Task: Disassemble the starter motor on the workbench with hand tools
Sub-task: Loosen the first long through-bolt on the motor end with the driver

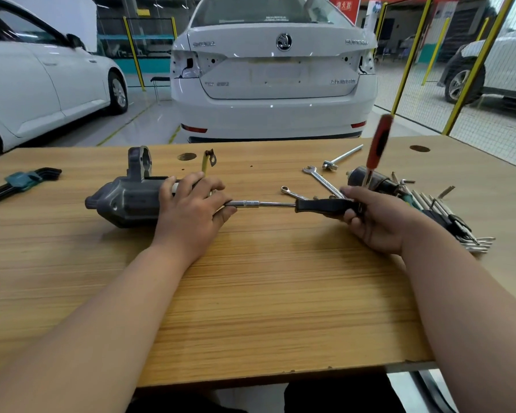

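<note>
Surrounding the right hand (pixel 379 222): wrenches (pixel 322 180), hex keys (pixel 459 225), red screwdriver (pixel 377 144).

On your workbench (pixel 251 278), the starter motor (pixel 125 201) lies left; the nut driver (pixel 322 205) reaches from it rightward toward the wrenches (pixel 322 180) and hex keys (pixel 459 225); a car (pixel 274 70) stands behind.

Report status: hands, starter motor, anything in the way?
Left hand holds starter motor down. Right hand grips nut driver, tip hidden under left hand. Wrenches lie just behind, not across its shaft.
</note>
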Action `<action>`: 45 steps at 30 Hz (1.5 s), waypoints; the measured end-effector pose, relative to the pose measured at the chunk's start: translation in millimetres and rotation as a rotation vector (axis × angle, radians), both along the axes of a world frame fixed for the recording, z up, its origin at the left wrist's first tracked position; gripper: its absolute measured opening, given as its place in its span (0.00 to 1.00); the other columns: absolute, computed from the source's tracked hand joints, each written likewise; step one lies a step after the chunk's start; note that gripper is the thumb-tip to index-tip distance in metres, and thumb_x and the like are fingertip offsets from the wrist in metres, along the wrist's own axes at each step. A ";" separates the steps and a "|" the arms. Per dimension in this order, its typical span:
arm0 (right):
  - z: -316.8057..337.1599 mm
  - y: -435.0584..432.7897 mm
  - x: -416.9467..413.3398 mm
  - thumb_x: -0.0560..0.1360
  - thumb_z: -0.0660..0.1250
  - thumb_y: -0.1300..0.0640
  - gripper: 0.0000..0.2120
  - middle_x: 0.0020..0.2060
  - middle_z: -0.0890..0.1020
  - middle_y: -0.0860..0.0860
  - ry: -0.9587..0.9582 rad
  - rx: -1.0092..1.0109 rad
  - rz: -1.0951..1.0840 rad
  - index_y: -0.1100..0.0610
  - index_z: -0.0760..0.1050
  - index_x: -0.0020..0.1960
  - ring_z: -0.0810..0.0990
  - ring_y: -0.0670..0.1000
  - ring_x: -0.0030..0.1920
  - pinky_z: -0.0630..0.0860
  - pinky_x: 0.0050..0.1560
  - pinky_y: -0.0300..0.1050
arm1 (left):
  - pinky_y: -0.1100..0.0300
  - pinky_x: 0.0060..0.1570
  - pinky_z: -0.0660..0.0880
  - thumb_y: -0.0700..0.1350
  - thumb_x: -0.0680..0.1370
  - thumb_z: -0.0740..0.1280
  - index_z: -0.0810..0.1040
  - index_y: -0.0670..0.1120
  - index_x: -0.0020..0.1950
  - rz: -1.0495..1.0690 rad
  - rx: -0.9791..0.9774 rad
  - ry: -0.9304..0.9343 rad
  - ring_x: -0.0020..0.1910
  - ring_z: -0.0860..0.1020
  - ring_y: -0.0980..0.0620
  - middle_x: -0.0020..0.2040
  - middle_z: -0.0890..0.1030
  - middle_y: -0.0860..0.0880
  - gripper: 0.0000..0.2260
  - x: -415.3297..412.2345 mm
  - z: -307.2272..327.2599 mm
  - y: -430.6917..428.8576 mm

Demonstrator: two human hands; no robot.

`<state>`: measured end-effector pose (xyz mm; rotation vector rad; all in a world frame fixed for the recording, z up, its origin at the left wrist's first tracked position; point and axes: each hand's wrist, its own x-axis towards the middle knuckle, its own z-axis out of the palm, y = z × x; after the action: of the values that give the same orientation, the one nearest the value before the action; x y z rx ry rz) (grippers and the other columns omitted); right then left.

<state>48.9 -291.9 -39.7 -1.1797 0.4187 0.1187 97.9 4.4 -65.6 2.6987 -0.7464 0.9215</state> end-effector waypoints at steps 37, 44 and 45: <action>-2.7 21.2 9.9 0.79 0.67 0.54 0.09 0.45 0.79 0.57 -0.073 -0.227 -0.171 0.58 0.74 0.56 0.79 0.51 0.32 0.77 0.28 0.43 | 0.33 0.60 0.60 0.47 0.73 0.72 0.83 0.45 0.48 -0.037 -0.019 -0.076 0.61 0.74 0.36 0.53 0.82 0.47 0.07 -4.4 2.0 -3.0; 1.0 16.5 6.1 0.76 0.71 0.49 0.13 0.40 0.80 0.54 0.013 -0.243 -0.123 0.56 0.73 0.54 0.72 0.46 0.21 0.70 0.21 0.40 | 0.31 0.60 0.60 0.46 0.72 0.73 0.83 0.45 0.49 -0.038 -0.017 -0.084 0.61 0.74 0.35 0.52 0.83 0.47 0.08 -2.2 0.9 -2.7; 1.2 14.4 4.7 0.76 0.71 0.48 0.15 0.41 0.82 0.54 0.011 -0.247 -0.078 0.56 0.74 0.55 0.70 0.45 0.21 0.68 0.20 0.39 | 0.31 0.60 0.59 0.46 0.73 0.73 0.83 0.45 0.49 -0.040 -0.023 -0.082 0.62 0.74 0.35 0.52 0.83 0.47 0.08 -1.9 1.0 -2.3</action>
<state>53.6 -277.5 -38.5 -1.4037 0.4988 0.0052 96.0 2.1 -64.7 2.6302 -0.7976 1.0297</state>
